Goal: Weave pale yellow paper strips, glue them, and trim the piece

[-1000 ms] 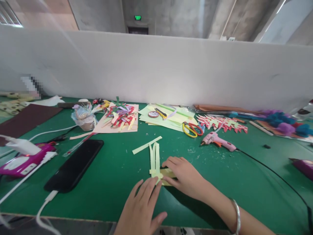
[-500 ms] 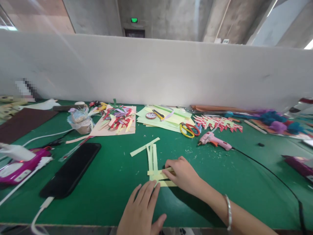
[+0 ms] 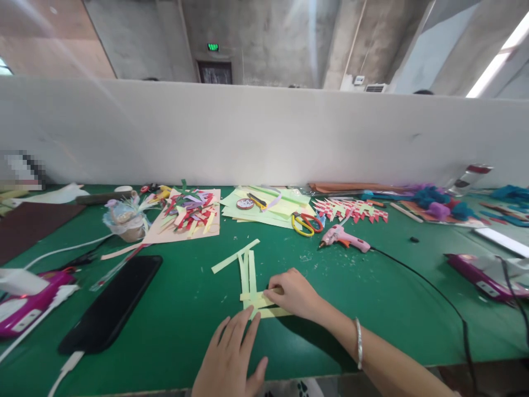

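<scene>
Pale green and yellow paper strips point(image 3: 252, 273) lie partly interlaced on the green table. Several run away from me, while one yellowish paper strip point(image 3: 257, 303) crosses them sideways and a lower yellow strip point(image 3: 276, 313) extends right beneath it. My right hand point(image 3: 295, 295), wearing a bangle, pinches the right part of the upper crosswise strip. Flat and with fingers spread, my left hand point(image 3: 229, 350) has its fingertips at the near ends of the strips. Slanting across the far ends is a separate green strip point(image 3: 235, 256).
Farther back are scissors point(image 3: 303, 225), a pink glue gun point(image 3: 345, 238) with its cord running right, and a pile of colored strips point(image 3: 192, 212). A black phone point(image 3: 113, 303) and a magenta power strip point(image 3: 33, 303) are on the left. A white partition point(image 3: 264, 132) bounds the table.
The camera view has turned slightly right and up, so everything sits farther left and lower. Both hands keep nearly the same places on the strips.
</scene>
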`<state>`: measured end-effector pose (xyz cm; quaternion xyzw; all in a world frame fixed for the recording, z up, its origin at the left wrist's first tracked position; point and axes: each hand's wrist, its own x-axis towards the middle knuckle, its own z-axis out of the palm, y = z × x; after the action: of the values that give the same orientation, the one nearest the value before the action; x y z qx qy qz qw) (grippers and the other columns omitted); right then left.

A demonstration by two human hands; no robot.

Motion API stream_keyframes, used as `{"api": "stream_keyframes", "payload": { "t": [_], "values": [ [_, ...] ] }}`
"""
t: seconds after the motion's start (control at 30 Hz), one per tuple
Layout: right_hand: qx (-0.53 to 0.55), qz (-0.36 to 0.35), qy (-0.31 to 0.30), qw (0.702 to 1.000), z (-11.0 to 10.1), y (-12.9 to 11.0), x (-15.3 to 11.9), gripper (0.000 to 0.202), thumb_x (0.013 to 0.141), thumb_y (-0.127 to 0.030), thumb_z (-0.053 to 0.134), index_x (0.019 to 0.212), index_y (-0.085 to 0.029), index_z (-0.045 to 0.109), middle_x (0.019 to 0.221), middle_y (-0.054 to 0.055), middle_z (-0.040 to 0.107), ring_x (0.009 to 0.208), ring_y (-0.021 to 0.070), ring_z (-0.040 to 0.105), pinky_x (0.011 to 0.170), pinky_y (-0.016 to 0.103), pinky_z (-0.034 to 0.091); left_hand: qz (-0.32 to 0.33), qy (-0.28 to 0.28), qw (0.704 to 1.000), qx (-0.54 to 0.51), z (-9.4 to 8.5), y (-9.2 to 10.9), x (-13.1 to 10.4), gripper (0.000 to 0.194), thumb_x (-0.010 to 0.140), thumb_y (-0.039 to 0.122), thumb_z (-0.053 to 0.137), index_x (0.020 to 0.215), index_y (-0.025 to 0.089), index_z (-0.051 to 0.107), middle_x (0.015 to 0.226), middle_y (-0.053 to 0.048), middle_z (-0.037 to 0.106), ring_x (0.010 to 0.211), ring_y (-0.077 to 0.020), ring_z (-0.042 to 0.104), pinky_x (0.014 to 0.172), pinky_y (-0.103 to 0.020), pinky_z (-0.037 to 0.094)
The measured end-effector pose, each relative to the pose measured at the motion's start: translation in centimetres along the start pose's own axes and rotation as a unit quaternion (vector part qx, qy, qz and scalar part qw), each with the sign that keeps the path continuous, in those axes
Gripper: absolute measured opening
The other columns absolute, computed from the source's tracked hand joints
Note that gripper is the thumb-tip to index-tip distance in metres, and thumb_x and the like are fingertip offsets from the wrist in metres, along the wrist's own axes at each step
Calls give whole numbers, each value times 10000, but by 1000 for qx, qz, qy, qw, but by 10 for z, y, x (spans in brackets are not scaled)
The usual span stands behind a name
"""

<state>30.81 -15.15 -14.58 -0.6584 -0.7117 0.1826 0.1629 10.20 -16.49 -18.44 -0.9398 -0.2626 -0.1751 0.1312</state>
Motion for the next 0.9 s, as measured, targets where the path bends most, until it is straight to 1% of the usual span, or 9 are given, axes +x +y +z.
{"api": "stream_keyframes", "payload": {
  "t": [0.17,0.33,0.4,0.5,0.57,0.67,0.77,0.9],
  "values": [
    [-16,-4,13,1000,3,0,0,257,810,-306,495,631,-202,647,596,4,648,588,114,564,667,231,317,-4,-7,1000,17,-1,2,0,523,866,396,414,1353,209,378,1264,-54,554,1022,-231,585,803,-330,475],
    [-20,-1,15,1000,2,2,1,257,787,-285,514,577,-194,631,539,-7,609,526,97,508,575,216,283,-10,-2,1000,19,-3,3,0,507,861,400,423,1327,201,416,1229,-61,580,1020,-234,581,811,-341,468],
    [-17,-3,12,1000,1,2,1,258,785,-303,519,581,-193,631,541,-9,607,512,91,486,548,213,266,-15,-8,1000,10,-3,4,-1,504,861,392,425,1326,199,414,1240,-66,570,1037,-237,570,828,-349,461],
    [-16,-9,8,1000,0,2,1,310,805,-338,502,559,-187,614,522,-9,592,496,86,462,538,213,256,-25,-23,999,-9,-3,5,-3,497,864,380,420,1329,206,406,1257,-67,555,1065,-243,552,859,-366,447],
    [-18,-9,6,1000,1,3,1,328,818,-330,487,549,-185,608,512,-8,585,495,87,465,550,213,263,-32,-32,999,-19,-3,5,-4,494,867,372,415,1333,209,398,1269,-66,544,1080,-245,541,872,-371,440],
    [-20,-4,-2,1000,1,3,1,300,817,-299,491,573,-188,623,539,1,606,522,94,497,585,213,283,-38,-41,998,-29,-3,6,-3,500,874,374,404,1345,208,380,1288,-68,527,1096,-246,529,880,-371,437],
    [-20,4,-10,1000,0,1,-1,270,824,-288,489,622,-193,640,605,13,639,577,108,537,608,217,295,-41,-50,997,-40,-4,5,-2,499,878,375,395,1348,209,375,1294,-71,520,1104,-249,522,884,-379,433],
    [-20,12,4,1000,-2,-4,-7,225,834,-255,491,666,-184,623,714,16,658,696,126,572,697,233,314,-45,-58,996,-50,-6,5,-1,503,879,378,390,1353,210,366,1295,-67,518,1107,-251,517,897,-388,422]
  ]
}}
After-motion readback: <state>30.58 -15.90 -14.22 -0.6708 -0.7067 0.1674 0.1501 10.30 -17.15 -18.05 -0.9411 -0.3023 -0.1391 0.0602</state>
